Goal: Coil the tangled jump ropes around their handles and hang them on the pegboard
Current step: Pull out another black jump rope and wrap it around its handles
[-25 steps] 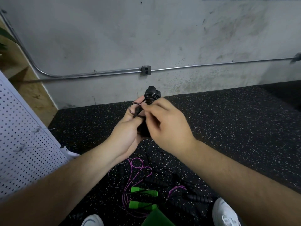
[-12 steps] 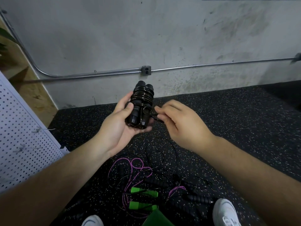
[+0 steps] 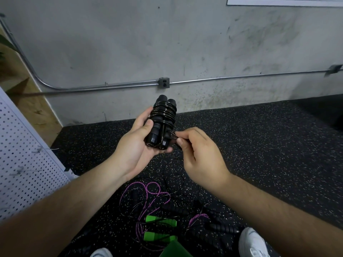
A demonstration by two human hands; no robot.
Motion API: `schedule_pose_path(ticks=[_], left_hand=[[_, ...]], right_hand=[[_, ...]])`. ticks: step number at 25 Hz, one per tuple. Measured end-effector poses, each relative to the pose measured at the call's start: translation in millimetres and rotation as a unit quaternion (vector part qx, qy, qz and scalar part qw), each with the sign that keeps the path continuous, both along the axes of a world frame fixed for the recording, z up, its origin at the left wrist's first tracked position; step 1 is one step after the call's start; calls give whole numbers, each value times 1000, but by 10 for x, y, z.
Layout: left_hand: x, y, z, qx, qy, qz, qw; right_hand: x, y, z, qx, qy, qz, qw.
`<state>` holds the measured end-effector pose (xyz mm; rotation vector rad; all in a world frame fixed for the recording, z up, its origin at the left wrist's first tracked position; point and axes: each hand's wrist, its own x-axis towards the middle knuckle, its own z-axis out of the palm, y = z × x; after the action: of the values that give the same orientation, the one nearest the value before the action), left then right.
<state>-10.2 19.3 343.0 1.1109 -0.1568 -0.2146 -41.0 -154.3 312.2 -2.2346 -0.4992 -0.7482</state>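
A black jump rope (image 3: 163,119) has its cord coiled round its two handles, which stand side by side. My left hand (image 3: 136,145) holds this bundle from below and behind, thumb on the left handle. My right hand (image 3: 198,151) pinches the loose end loop of the black cord just right of the handles' lower ends. On the floor below lies a tangle of ropes: a purple cord (image 3: 146,191), two green handles (image 3: 160,220), and black ribbed handles (image 3: 222,227). The white pegboard (image 3: 24,156) stands at the left.
A grey concrete wall with a conduit and outlet (image 3: 164,82) is ahead. Black speckled rubber flooring (image 3: 269,145) spreads to the right. My white shoes (image 3: 253,242) show at the bottom edge, with a green object (image 3: 174,250) between them.
My right hand came off the bundle's front and shifted right, now pinching the cord end. The coiled handles tilted upright in my left hand and came fully into view.
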Motion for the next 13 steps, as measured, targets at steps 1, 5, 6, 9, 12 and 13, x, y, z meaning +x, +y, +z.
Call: schedule_pose_path(ticks=[1, 5, 6, 9, 12, 13], left_hand=[[-7, -1, -1, 2, -1, 0, 1000], [-34, -27, -21, 11, 1, 1, 1000], [-43, -35, -25, 13, -2, -2, 1000], [-61, -38, -32, 36, -25, -8, 999], [-72, -19, -41, 45, -37, -7, 998], [-71, -16, -48, 46, -37, -6, 998]], right_hand=[[-9, 11, -1, 10, 12, 4, 1000], [-20, 61, -11, 39, 37, 3, 999], [-3, 58, -19, 46, 40, -2, 998], [49, 60, -68, 36, 41, -1, 999], [44, 121, -141, -22, 0, -4, 1000], [38, 143, -156, -33, -8, -12, 999]])
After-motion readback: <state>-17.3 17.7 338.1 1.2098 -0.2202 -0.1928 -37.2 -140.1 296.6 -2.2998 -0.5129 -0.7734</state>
